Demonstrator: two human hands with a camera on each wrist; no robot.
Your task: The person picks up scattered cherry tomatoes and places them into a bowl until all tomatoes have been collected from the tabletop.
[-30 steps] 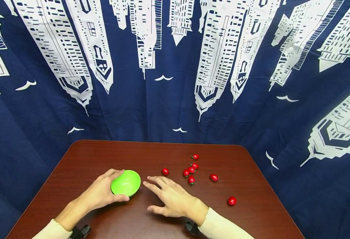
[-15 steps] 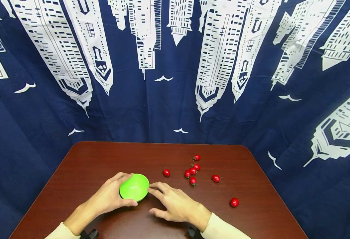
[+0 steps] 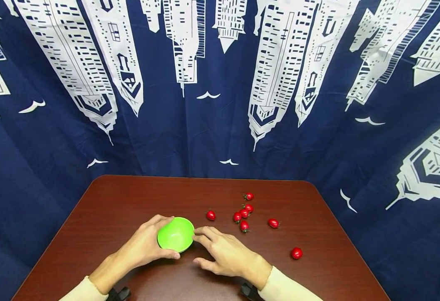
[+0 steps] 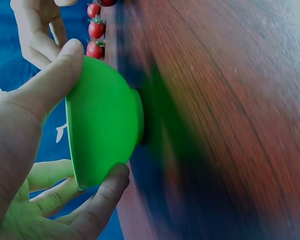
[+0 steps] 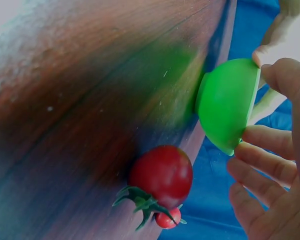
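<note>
A small bright green bowl (image 3: 176,235) stands on the brown table, its inside bare. My left hand (image 3: 150,241) grips it from the left, thumb at the near side of the rim and fingers round the far side. In the left wrist view the bowl's foot (image 4: 138,117) sits at the tabletop. On the other side is my right hand (image 3: 229,253), palm down with fingers fairly straight. Its fingertips are right at the bowl's right rim, and its thumb is held apart. Nearest to the right hand in the right wrist view is a red cherry tomato (image 5: 162,175) with a green stem.
Several cherry tomatoes (image 3: 244,213) lie loosely grouped right of centre. Single ones lie apart: one tomato (image 3: 210,215) behind the hands, another tomato (image 3: 296,253) at the right. A dark blue curtain (image 3: 204,138) with white buildings hangs behind the table's far edge.
The left hand has moved the green bowl rightward across the table. The right hand has shifted slightly right, and its fingertips now meet the bowl's rim. The tomatoes lie as before.
</note>
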